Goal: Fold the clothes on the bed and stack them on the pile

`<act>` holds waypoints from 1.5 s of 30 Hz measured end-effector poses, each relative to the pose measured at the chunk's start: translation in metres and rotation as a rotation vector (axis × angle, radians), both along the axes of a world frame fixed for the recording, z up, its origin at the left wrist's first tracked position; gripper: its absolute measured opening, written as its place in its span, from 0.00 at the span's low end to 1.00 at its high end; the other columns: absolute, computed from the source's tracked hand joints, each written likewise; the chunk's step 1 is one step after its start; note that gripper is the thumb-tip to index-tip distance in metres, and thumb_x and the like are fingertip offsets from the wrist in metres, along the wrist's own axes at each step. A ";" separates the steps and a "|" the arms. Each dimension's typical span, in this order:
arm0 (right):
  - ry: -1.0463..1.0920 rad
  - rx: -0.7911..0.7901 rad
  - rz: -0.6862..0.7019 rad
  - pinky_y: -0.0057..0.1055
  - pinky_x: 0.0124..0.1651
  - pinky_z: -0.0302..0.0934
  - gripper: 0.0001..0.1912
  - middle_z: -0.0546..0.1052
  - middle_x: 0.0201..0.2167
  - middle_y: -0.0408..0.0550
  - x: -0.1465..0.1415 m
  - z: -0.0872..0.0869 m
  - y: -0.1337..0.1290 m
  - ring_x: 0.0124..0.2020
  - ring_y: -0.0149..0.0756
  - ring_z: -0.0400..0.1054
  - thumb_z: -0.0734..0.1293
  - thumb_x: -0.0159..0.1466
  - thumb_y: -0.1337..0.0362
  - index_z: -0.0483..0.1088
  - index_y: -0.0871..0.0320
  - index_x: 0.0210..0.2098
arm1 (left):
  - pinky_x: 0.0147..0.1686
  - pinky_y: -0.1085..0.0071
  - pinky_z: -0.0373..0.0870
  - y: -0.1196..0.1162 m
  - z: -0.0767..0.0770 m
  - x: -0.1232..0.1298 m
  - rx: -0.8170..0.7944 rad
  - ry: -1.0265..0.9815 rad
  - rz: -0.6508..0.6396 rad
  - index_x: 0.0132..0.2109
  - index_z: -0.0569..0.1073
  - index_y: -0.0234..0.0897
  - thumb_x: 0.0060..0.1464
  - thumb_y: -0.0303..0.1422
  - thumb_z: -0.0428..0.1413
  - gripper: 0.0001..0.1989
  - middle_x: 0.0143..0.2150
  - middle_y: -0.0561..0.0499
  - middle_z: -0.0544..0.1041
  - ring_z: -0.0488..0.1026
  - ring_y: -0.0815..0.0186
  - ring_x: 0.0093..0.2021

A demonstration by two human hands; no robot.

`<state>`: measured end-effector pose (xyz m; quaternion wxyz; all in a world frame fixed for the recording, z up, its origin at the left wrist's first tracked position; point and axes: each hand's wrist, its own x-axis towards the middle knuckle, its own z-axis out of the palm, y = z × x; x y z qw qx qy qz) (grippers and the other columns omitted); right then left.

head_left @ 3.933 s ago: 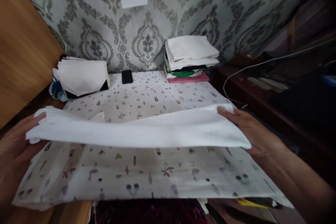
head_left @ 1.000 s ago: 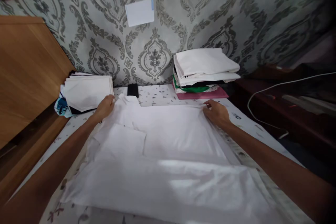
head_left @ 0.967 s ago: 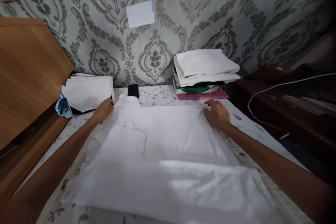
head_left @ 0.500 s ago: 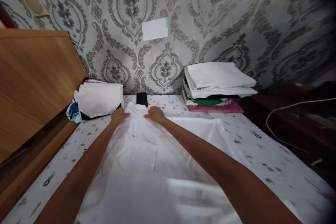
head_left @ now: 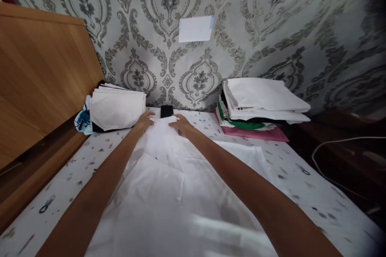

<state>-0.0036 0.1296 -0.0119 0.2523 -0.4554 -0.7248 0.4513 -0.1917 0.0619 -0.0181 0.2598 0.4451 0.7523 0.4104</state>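
Note:
A white shirt [head_left: 163, 184] lies spread out in front of me, with a pocket-like flap on its upper part and its narrow collar end [head_left: 163, 122] pointing to the wall. My left hand [head_left: 144, 122] is at the left side of that collar end, thumb and fingers curled about the cloth's edge. On the opposite side, my right hand [head_left: 182, 125] takes the collar edge between thumb and fingers. Just beyond the collar is a small black flat object [head_left: 167, 111], possibly a phone. The shirt's lower part runs out of view beneath my forearms.
A stack of folded white cloths [head_left: 117, 108] stands at the left beside a wooden panel [head_left: 42, 76]. At the right is a pile of folded clothes [head_left: 262, 100], with green and pink at its bottom. Patterned bedsheet [head_left: 289, 168] lies underneath. A white cable [head_left: 343, 141] hangs far right.
My hands have shifted from beside the shirt's neck to its collar edge, with thumbs and fingers farther apart. The camera view has shifted slightly.

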 end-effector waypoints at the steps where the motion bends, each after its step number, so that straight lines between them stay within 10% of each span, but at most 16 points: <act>1: 0.017 0.029 -0.018 0.29 0.33 0.66 0.27 0.74 0.30 0.39 0.001 -0.002 0.002 0.29 0.33 0.70 0.70 0.55 0.67 0.65 0.54 0.54 | 0.29 0.72 0.69 -0.001 0.001 -0.001 0.022 0.038 0.002 0.55 0.70 0.40 0.47 0.23 0.53 0.26 0.31 0.54 0.75 0.74 0.66 0.28; 8: -0.024 0.271 -0.107 0.34 0.46 0.64 0.25 0.69 0.31 0.39 0.009 -0.019 0.016 0.36 0.37 0.67 0.65 0.52 0.71 0.69 0.54 0.50 | 0.53 0.62 0.68 -0.012 0.003 0.005 0.047 0.432 0.007 0.47 0.75 0.42 0.54 0.19 0.46 0.20 0.48 0.49 0.79 0.74 0.57 0.52; 29: -0.168 0.453 -0.120 0.43 0.53 0.64 0.27 0.71 0.50 0.57 0.018 -0.024 -0.001 0.47 0.46 0.68 0.60 0.57 0.73 0.67 0.61 0.57 | 0.61 0.50 0.67 -0.028 -0.006 0.033 -0.049 0.876 -0.084 0.68 0.61 0.30 0.59 0.19 0.40 0.31 0.74 0.35 0.55 0.52 0.49 0.73; 35: -0.250 0.774 0.302 0.45 0.67 0.54 0.22 0.67 0.64 0.58 0.039 -0.029 -0.045 0.65 0.46 0.59 0.55 0.69 0.69 0.67 0.59 0.60 | 0.67 0.56 0.57 -0.061 -0.011 0.046 0.022 0.872 -0.338 0.70 0.57 0.34 0.66 0.31 0.43 0.27 0.75 0.39 0.53 0.53 0.56 0.73; 38: -0.356 0.743 0.482 0.46 0.69 0.50 0.23 0.65 0.67 0.59 0.051 -0.038 -0.057 0.69 0.46 0.56 0.56 0.71 0.63 0.65 0.60 0.63 | 0.69 0.57 0.53 -0.088 -0.024 0.036 -0.073 0.833 -0.433 0.69 0.58 0.31 0.67 0.38 0.43 0.28 0.74 0.37 0.56 0.52 0.56 0.73; 45: -0.437 0.684 0.336 0.53 0.71 0.44 0.24 0.59 0.70 0.61 0.066 -0.035 -0.067 0.73 0.48 0.47 0.56 0.72 0.63 0.63 0.62 0.65 | 0.67 0.50 0.53 -0.126 -0.019 -0.023 -0.242 0.793 -0.211 0.66 0.62 0.32 0.65 0.36 0.42 0.26 0.72 0.36 0.59 0.55 0.53 0.72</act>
